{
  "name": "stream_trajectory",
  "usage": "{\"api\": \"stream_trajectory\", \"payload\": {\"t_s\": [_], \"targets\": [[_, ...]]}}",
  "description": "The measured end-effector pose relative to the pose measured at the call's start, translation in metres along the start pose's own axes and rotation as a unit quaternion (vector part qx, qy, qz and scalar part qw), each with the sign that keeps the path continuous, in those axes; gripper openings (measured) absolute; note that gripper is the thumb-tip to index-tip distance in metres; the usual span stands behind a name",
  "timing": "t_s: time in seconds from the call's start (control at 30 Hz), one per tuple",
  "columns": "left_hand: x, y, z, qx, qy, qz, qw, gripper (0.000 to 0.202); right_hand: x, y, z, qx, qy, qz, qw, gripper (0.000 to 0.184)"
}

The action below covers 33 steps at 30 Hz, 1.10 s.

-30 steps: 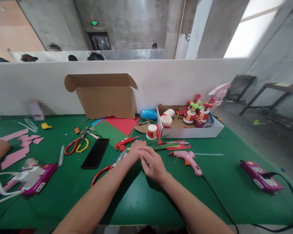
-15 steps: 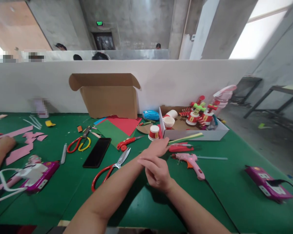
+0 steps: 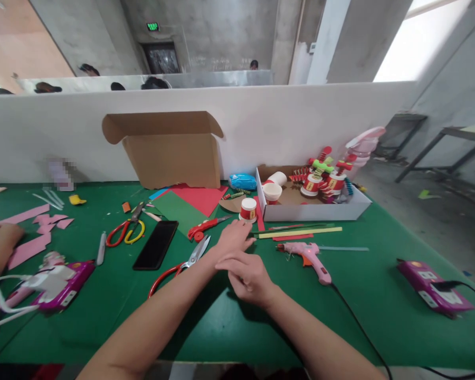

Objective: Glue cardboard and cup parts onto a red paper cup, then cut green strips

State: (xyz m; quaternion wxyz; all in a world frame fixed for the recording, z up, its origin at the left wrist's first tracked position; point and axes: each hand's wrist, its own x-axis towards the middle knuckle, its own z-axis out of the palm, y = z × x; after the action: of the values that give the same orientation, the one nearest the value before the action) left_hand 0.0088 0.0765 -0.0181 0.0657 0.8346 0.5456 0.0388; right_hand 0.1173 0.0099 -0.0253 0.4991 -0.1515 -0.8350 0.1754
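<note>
My left hand [image 3: 236, 236] reaches over the middle of the green table, fingers stretched out and holding nothing that I can see. Close to its fingertips lie thin yellow and green paper strips [image 3: 301, 232], and just above it stands a red and white paper cup [image 3: 248, 210]. My right hand [image 3: 248, 277] rests against my left wrist, its fingers bent and pressed together, with nothing visible in them. Red-handled scissors [image 3: 196, 253] are partly covered by my left forearm. To the right of my hands a pink glue gun [image 3: 306, 257] lies on its side.
A white box [image 3: 316, 212] holds cups and decorated cup figures. Left of my hands are a red utility knife [image 3: 203, 227], a black phone [image 3: 156, 245] and red-and-yellow scissors [image 3: 126, 230]. Purple power strips [image 3: 69, 285] lie at both sides. Another person's hand [image 3: 2, 243] is at far left.
My left hand has drawn back to the left, away from the paper strips, which now lie flatter and further into view. My right hand has stayed at the left wrist. The camera view shifted slightly.
</note>
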Motion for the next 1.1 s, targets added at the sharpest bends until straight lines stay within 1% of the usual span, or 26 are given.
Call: {"api": "stream_trajectory", "payload": {"t_s": [0.07, 0.1, 0.13, 0.2, 0.23, 0.3, 0.37, 0.43, 0.47, 0.53, 0.63, 0.7, 0.73, 0.8, 0.93, 1.03, 1.1], "targets": [[-0.005, -0.006, 0.003, -0.017, -0.016, -0.027, 0.999, 0.038, -0.002, 0.002, 0.002, 0.001, -0.013, 0.001, 1.000, 0.033], [-0.005, -0.007, 0.006, -0.028, -0.021, -0.036, 0.999, 0.041, -0.003, 0.004, 0.002, 0.003, -0.016, 0.006, 1.000, 0.033], [-0.003, -0.007, 0.009, -0.037, -0.021, -0.041, 0.998, 0.037, -0.004, 0.005, 0.002, 0.008, -0.020, 0.014, 1.000, 0.033], [0.004, -0.005, 0.014, -0.050, -0.011, -0.038, 0.998, 0.020, -0.005, 0.009, 0.003, 0.020, -0.028, 0.034, 0.999, 0.033], [0.008, -0.003, 0.015, -0.056, -0.004, -0.032, 0.998, 0.015, -0.006, 0.011, 0.002, 0.025, -0.032, 0.044, 0.998, 0.033], [0.014, -0.002, 0.015, -0.068, 0.008, -0.013, 0.998, 0.014, -0.006, 0.015, 0.002, 0.028, -0.034, 0.061, 0.997, 0.033], [0.015, -0.010, 0.009, -0.076, 0.024, 0.000, 0.997, 0.014, -0.006, 0.018, 0.001, 0.028, -0.028, 0.077, 0.996, 0.032], [0.010, -0.030, -0.003, -0.070, 0.049, -0.014, 0.996, 0.018, -0.006, 0.020, 0.001, 0.028, -0.019, 0.089, 0.996, 0.032], [0.006, -0.045, -0.010, -0.059, 0.061, -0.037, 0.996, 0.022, -0.006, 0.020, 0.001, 0.028, -0.016, 0.091, 0.995, 0.032], [-0.004, -0.083, -0.023, -0.024, 0.071, -0.103, 0.992, 0.028, -0.006, 0.020, 0.003, 0.034, -0.019, 0.088, 0.995, 0.033], [-0.020, -0.141, -0.034, 0.036, 0.044, -0.190, 0.980, 0.023, -0.007, 0.019, 0.005, 0.053, -0.045, 0.083, 0.994, 0.033], [-0.028, -0.167, -0.034, 0.061, 0.007, -0.206, 0.977, 0.014, -0.009, 0.018, 0.007, 0.056, -0.068, 0.088, 0.992, 0.032], [-0.030, -0.175, -0.033, 0.069, -0.010, -0.201, 0.977, 0.014, -0.010, 0.018, 0.008, 0.054, -0.080, 0.093, 0.991, 0.032], [-0.033, -0.183, -0.027, 0.081, -0.035, -0.183, 0.979, 0.021, -0.011, 0.018, 0.008, 0.048, -0.097, 0.101, 0.989, 0.032], [-0.035, -0.184, -0.020, 0.101, -0.064, -0.165, 0.979, 0.034, -0.012, 0.019, 0.008, 0.045, -0.109, 0.108, 0.987, 0.031], [-0.044, -0.194, -0.027, 0.114, -0.067, -0.181, 0.975, 0.041, -0.012, 0.020, 0.008, 0.046, -0.116, 0.113, 0.986, 0.031], [-0.055, -0.206, -0.034, 0.123, -0.064, -0.210, 0.968, 0.042, -0.012, 0.020, 0.009, 0.043, -0.127, 0.118, 0.984, 0.030]]}}
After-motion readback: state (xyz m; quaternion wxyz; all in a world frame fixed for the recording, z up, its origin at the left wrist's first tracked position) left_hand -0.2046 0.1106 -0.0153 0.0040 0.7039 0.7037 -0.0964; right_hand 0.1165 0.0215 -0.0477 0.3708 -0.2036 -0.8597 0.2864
